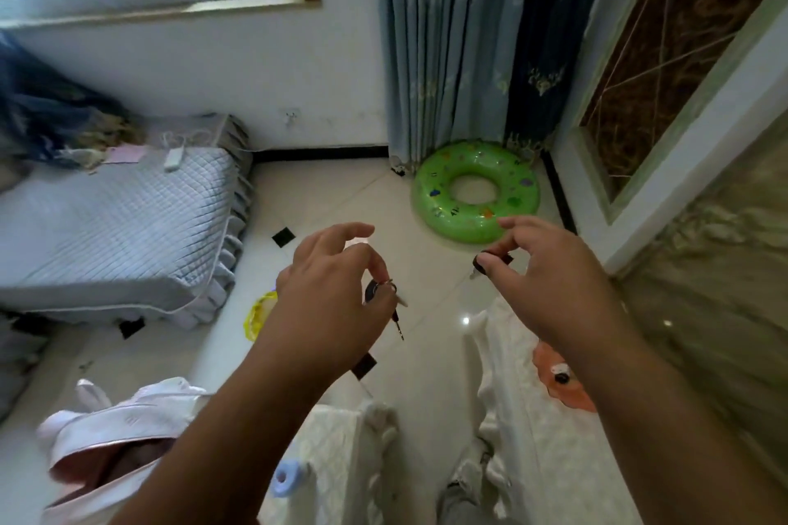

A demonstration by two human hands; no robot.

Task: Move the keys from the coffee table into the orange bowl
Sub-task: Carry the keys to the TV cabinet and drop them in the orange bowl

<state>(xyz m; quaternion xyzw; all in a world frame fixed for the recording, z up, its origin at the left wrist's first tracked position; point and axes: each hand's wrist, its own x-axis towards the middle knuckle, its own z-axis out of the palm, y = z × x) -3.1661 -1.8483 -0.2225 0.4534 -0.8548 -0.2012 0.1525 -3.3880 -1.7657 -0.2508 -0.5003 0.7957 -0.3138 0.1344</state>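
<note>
My left hand (337, 273) is held over the floor, its fingertips pinched on a key ring (383, 290); a dark fob and a thin key dangle below it. To the right, at about the same height, my right hand (550, 269) pinches a small dark-headed key (494, 258) between thumb and fingers. The orange bowl (554, 390) sits on the white lace-covered coffee table (516, 358) at lower right. My right forearm hides part of the bowl. A small white and black item lies inside it.
A green swim ring (435, 200) lies on the tiled floor by the blue curtain (460, 47). A grey quilted bed (119, 222) stands at left. A pink bag (111, 426), a yellow object (258, 315) and a second white-covered surface (337, 452) are below my left arm.
</note>
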